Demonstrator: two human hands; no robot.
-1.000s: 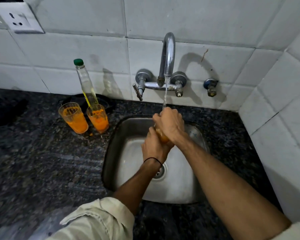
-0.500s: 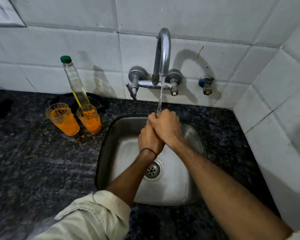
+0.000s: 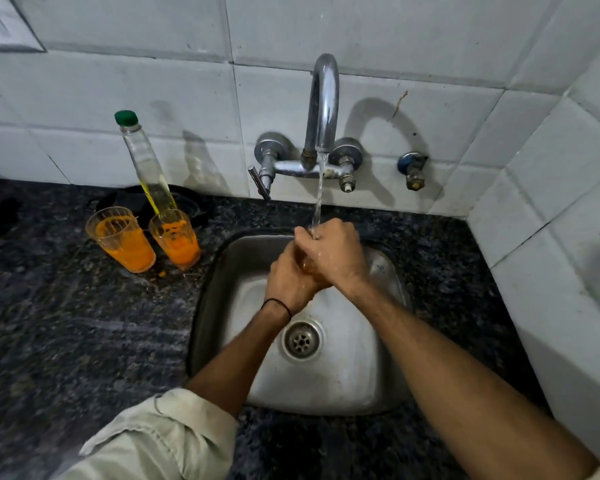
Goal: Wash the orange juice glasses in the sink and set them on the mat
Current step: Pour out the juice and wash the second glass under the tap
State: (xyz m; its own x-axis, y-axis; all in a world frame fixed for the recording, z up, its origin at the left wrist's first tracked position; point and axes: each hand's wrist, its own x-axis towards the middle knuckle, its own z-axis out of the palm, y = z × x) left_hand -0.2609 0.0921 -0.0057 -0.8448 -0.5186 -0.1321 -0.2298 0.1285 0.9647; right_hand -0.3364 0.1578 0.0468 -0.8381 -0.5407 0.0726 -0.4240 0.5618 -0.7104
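Over the steel sink (image 3: 211,289) my left hand (image 3: 286,284) and my right hand (image 3: 338,252) are wrapped together round a juice-stained glass (image 3: 306,266), of which only a sliver shows between the fingers. Water from the tap (image 3: 322,109) runs onto my right hand's knuckles. Two more glasses, both smeared with orange juice, stand upright side by side on the dark stone counter left of the sink: one further left (image 3: 123,242), one nearer the sink (image 3: 176,239).
A tall clear bottle (image 3: 145,168) with a green cap and a little yellow liquid stands behind the two glasses. A black object (image 3: 191,202) lies by the wall behind them. Tiled walls close the back and right. The drain (image 3: 302,339) lies below my hands.
My hands stay clasped under the stream and have closed further over the glass, so less of its orange shows. The view has shifted slightly.
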